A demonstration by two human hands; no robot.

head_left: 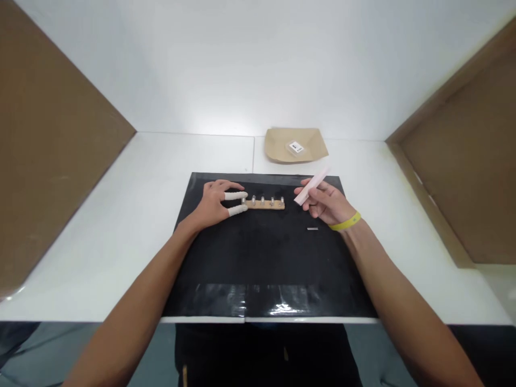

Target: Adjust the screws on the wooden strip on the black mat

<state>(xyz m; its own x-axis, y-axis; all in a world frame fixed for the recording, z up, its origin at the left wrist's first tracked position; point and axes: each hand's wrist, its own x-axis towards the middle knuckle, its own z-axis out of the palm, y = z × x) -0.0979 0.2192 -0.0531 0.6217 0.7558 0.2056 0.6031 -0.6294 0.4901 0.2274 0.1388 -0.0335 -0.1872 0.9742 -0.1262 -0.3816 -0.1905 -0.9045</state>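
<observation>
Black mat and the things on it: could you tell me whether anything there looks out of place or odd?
Nothing looks damaged or spilled. The wooden strip lies straight on the black mat, held at its end by the left hand. Only a small metal piece lies loose near the right hand, which holds a pink stick.

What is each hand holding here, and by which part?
The right hand holds a pale pink strip by its lower end. The left hand pinches the left end of a tan strip with metal pegs lying on the black mat.
</observation>
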